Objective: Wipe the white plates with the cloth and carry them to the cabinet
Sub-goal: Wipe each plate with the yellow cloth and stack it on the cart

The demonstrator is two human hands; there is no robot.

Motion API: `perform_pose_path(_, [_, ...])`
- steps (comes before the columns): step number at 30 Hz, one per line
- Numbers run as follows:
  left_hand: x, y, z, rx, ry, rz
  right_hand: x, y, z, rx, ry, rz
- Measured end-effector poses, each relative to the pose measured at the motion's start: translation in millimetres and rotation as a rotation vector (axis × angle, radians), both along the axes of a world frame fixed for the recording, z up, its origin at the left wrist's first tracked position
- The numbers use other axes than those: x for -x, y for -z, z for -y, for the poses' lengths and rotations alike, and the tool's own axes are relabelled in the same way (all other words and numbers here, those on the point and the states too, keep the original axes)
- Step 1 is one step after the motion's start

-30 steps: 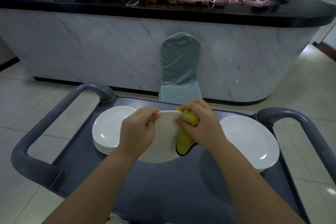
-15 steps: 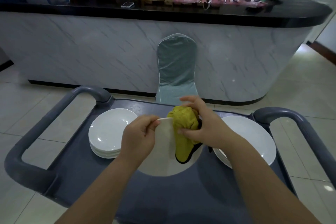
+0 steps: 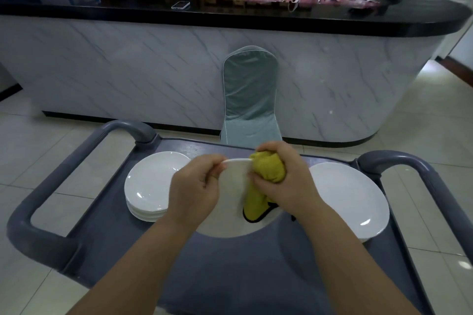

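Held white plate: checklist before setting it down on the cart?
1. Left hand grips round white plate by its rim: ok.
2. Right hand presses yellow black-edged cloth on the plate: ok.
3. Plate wiped all over: cannot tell.
4. Right-hand white plate on grey cart tray has bare top: ok.
5. Left stack of white plates sits level: ok.

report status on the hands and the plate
Left hand grips held plate by rim, above cart. Right hand holds yellow cloth against it. Left stack, right plates clear of it.
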State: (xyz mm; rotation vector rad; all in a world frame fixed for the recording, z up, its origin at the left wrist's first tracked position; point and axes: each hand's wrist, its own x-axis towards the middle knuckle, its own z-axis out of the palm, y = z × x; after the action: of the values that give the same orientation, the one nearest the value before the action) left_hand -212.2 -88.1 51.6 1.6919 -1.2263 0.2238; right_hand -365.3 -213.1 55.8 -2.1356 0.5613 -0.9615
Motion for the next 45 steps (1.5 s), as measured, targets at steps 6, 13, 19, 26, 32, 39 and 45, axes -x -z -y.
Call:
perform_pose_path(6, [-6,2,1,0.083,-0.093,-0.098,6,7,8,-0.242,0.008,0.09])
perform_pose_path(13, [2,37,7,0.158,-0.319,-0.763,19,32,28,-0.776,0.018,0.135])
perform_pose_path(19, [21,83,13,0.035,-0.367,-0.885,10,62,26,-0.713,0.287,0.043])
perform_pose_path(26, [3,38,27,-0.282,0.122,0.233,10,38,3,-0.086,0.077,-0.071])
perform_pose_path(32, [4,-15,47,-0.087,0.157,0.418,5,-7,19,0.017,0.011,-0.027])
perform_pose_path(39, [-6,-3,38,0.166,-0.184,-0.462,13,-6,34,-0.354,0.061,0.154])
perform_pose_path(45, [4,79,29,-0.075,-0.254,-0.544,2,83,0,-0.535,0.222,0.054])
